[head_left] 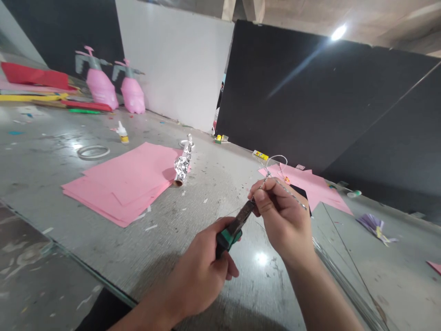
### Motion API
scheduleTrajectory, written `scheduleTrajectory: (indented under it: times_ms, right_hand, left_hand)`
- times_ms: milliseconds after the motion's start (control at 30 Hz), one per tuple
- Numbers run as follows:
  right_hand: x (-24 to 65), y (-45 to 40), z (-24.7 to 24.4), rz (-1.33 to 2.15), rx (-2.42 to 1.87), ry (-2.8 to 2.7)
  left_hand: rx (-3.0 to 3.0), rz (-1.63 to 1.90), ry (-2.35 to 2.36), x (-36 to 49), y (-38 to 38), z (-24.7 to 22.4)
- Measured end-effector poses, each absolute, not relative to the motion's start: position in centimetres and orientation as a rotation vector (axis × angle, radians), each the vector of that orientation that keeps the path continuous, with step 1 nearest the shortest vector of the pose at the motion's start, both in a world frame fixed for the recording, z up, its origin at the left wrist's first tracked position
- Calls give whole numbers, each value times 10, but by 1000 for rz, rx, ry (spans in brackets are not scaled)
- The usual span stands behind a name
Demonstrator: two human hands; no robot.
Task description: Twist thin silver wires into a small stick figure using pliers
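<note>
"What have the fingers got there?"

"The left hand (203,269) is wrapped round the green grips of some pliers (241,218). The right hand (285,223) has a twisted silver wire (290,193) pinched between thumb and forefinger."

"So where's the wire, exactly?"

"Between those right fingertips, right at the nose of the pliers. One end slants out past the knuckles, and a pale loop (277,159) stands up just beyond; it seems joined on. I can't tell whether the jaws have bitten."

"Which step is this, do you reckon?"

"Working the wire with the tool, I'd say. The next move calls for a firm pinch and a steady squeeze, skin kept clear of the metal."

"And round about?"

"Both hands are over the tabletop (220,184). Off to the left, a foil roll (183,163) touches the pink sheets (134,174), with a glue bottle (123,133) behind them."
</note>
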State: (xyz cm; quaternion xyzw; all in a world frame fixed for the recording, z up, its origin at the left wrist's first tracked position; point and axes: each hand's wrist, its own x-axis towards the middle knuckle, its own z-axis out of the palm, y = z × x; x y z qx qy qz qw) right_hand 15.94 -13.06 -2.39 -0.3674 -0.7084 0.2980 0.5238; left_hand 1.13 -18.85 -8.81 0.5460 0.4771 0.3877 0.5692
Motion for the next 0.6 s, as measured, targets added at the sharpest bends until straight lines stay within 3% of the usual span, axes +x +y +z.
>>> scheduleTrajectory:
  times_ms: [600]
  right_hand:
    - [157,-131,-26,517,-937,-1736]
  left_hand:
    - [1434,912,1287,7,-183,-86]
